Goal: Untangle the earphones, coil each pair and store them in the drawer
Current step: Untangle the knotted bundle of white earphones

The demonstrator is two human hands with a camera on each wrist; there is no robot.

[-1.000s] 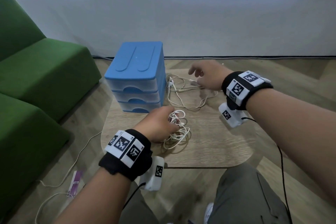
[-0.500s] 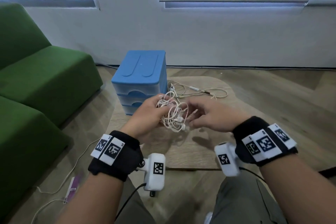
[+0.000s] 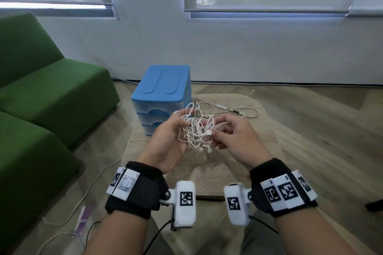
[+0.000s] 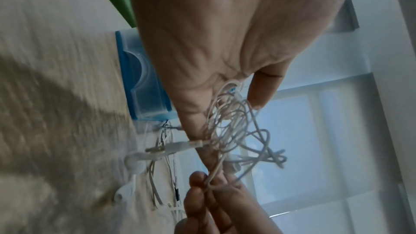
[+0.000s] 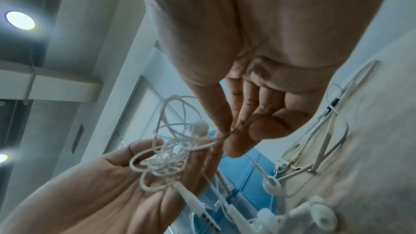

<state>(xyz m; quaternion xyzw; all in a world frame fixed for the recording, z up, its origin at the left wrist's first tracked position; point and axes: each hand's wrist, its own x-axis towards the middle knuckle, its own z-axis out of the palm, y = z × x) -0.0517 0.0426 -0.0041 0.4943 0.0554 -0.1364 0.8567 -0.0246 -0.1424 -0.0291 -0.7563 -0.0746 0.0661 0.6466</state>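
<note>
A tangled bunch of white earphones (image 3: pixel 196 130) hangs in the air between both hands above the wooden table (image 3: pixel 207 176). My left hand (image 3: pixel 170 141) grips the bunch with curled fingers (image 4: pixel 261 92). My right hand (image 3: pixel 232 136) pinches a strand of the tangle (image 5: pixel 216 141) between thumb and fingertips (image 5: pixel 234 145). Earbuds (image 4: pixel 133 165) dangle below the tangle. A second, beige pair of earphones (image 3: pixel 228 109) lies spread on the table behind the hands. The blue drawer unit (image 3: pixel 163 93) stands at the table's far left, its drawers closed.
A green sofa (image 3: pixel 41 99) fills the left side. On the floor by my left arm lie a white cable (image 3: pixel 87 190) and a purple strip (image 3: pixel 83 221). A white wall with windows stands behind the table.
My left hand lifted the white tangle off the table. My right hand came back from the beige pair and took hold of a strand. Both hands now hold the tangle higher and nearer to me.
</note>
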